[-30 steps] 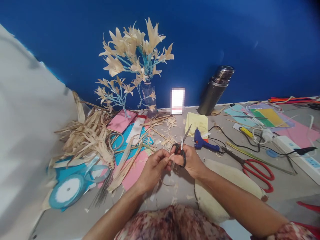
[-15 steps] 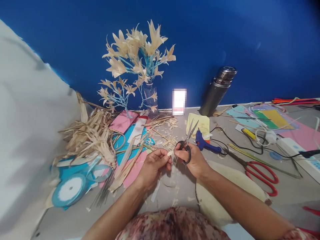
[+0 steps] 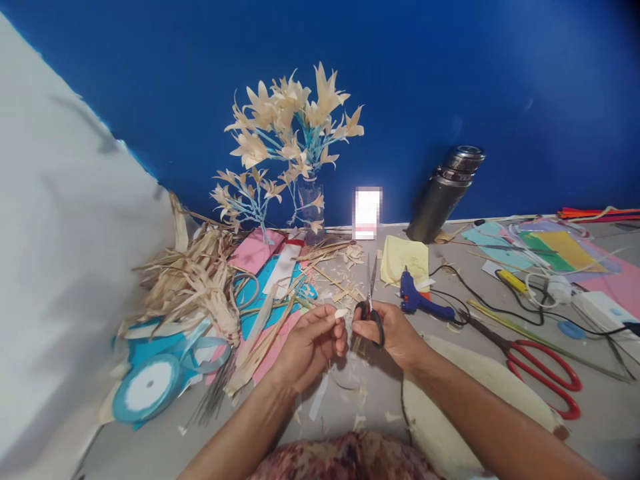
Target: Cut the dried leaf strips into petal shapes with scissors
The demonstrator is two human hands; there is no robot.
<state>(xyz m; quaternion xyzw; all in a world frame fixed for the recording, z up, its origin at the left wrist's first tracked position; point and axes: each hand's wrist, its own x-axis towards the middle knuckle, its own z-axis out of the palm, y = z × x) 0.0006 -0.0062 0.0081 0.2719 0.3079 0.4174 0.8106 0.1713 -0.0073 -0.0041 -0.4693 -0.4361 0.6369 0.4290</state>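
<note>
My right hand (image 3: 395, 333) is closed on small black-handled scissors (image 3: 371, 301), whose blades point up and away and are nearly together. My left hand (image 3: 311, 340) pinches a small pale strip of dried husk (image 3: 341, 313) between thumb and fingertips, just left of the scissor handles. The two hands almost touch over the grey table (image 3: 350, 393). Pale offcuts lie scattered below them.
A pile of dried husks (image 3: 195, 280) and a blue ribbon spool (image 3: 147, 387) lie at the left. Husk flowers in a vase (image 3: 295, 133) stand at the back by a steel flask (image 3: 443, 193). A blue glue gun (image 3: 420, 300), red-handled scissors (image 3: 540, 367), cables and coloured paper lie at the right.
The scissor blades have swung upright and closed after being open half a second ago. Both hands stayed together; the view has shifted a little, so everything sits lower and further right.
</note>
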